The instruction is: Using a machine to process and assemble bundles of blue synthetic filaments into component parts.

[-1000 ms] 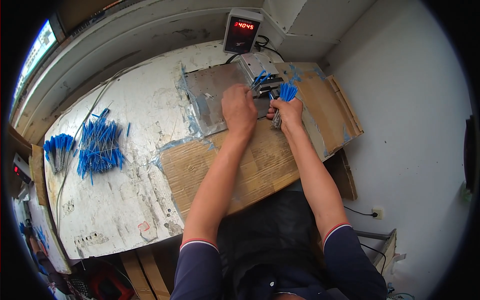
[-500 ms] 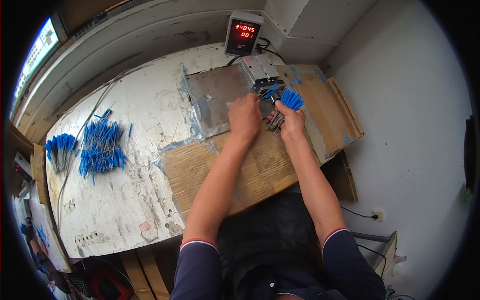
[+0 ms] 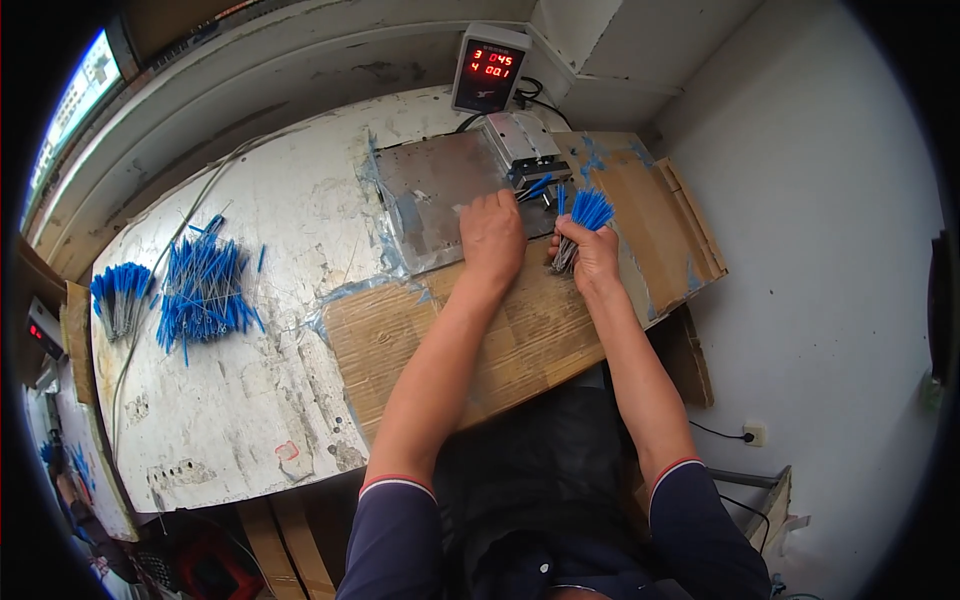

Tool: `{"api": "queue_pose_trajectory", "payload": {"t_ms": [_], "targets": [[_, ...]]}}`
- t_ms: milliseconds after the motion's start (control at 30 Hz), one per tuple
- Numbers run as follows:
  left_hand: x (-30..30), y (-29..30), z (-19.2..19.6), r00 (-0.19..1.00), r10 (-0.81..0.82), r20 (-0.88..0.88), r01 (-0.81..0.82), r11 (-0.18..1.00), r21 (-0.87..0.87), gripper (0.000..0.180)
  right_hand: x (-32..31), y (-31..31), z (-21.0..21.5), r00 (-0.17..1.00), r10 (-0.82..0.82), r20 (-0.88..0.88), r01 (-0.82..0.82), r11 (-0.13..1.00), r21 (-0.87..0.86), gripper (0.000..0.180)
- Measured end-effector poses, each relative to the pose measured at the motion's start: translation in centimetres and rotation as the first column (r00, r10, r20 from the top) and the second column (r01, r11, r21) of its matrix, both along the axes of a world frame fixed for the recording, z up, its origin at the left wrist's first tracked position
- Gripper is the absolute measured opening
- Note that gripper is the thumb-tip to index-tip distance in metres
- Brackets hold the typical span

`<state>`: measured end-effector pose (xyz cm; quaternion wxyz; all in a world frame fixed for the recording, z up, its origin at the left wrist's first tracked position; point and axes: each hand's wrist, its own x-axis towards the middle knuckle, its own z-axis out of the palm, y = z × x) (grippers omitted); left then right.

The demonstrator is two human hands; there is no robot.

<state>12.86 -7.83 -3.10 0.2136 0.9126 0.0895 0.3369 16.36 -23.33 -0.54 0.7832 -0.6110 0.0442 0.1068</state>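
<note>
My right hand (image 3: 590, 252) is closed around a bundle of thin wires with blue sleeves (image 3: 592, 208), blue ends up and bare ends down past the fingers. One blue-sleeved piece (image 3: 561, 199) stands apart from that bundle, near the thumb. Left of it, my left hand (image 3: 492, 235) is closed over the metal plate, with a few blue-sleeved wires (image 3: 538, 187) sticking out from its fingertips. Those wires lie just in front of a small metal machine (image 3: 522, 140). The left fingertips are partly hidden by the back of the hand.
A loose pile of blue-sleeved wires (image 3: 205, 295) and a smaller bunch (image 3: 120, 297) lie on the worn white table (image 3: 290, 400). Behind the machine stands a counter box with red digits (image 3: 490, 68). Cardboard (image 3: 455, 350) covers the front edge; a cable (image 3: 150, 290) crosses the left side.
My right hand has drawn slightly right and down, away from the machine, with its bundle. One blue piece now stands apart from it. The counter's lit digits look different.
</note>
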Motion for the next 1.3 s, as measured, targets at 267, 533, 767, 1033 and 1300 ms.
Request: {"api": "queue_pose_trajectory", "payload": {"t_ms": [267,533,767,1033,1300], "targets": [[-0.3,0.0,0.9,0.986,0.020,0.168,0.046,0.924,-0.380,0.010,-0.7,0.8,1.7,0.984,0.172,0.044,-0.161,0.969,-0.188,0.012],[0.0,-0.2,0.8,0.948,-0.071,0.311,0.265,0.717,-0.645,0.010,-1.4,1.4,1.4,0.971,0.234,0.045,-0.227,0.966,-0.124,0.015],[0.0,-0.2,0.9,0.984,0.011,0.179,0.104,0.781,-0.615,0.011,-2.0,1.5,0.8,0.990,0.058,0.130,-0.043,0.993,-0.109,0.009],[0.1,-0.1,0.5,0.975,0.101,0.197,0.038,0.798,-0.601,0.013,-0.1,2.1,0.3,0.979,-0.065,0.192,0.108,0.969,-0.222,0.008],[0.4,0.0,0.3,0.955,0.211,0.211,-0.081,0.864,-0.497,0.015,0.4,2.8,0.2,0.977,-0.096,0.192,0.140,0.963,-0.232,0.005]]}}
